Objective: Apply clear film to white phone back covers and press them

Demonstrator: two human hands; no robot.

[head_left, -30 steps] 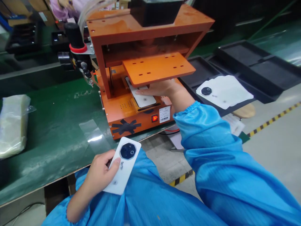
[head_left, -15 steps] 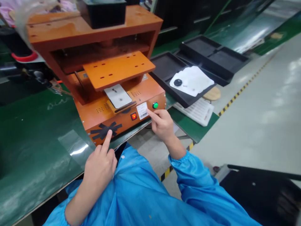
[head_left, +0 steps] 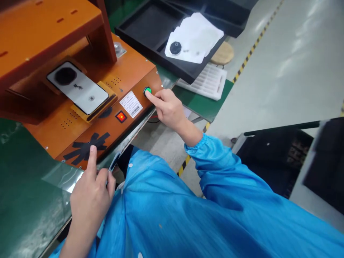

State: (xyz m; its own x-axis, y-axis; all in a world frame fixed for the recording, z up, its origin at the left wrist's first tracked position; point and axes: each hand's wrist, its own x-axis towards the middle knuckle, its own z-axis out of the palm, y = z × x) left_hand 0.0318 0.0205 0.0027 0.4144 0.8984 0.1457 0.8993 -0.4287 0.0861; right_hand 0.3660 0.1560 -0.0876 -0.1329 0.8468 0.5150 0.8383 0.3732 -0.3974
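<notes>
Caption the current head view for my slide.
Right hand at the green button, left hand at black tape strips: an orange press bearing a white phone panel.

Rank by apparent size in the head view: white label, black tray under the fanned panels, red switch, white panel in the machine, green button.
1. Black tray
2. White panel
3. White label
Red switch, green button: unsure, the right hand partly covers the button.

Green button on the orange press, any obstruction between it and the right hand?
Nothing visible. The right hand has its index fingertip at the near edge of the green button. The white label and lit red switch sit off to the left, outside that line.
</notes>
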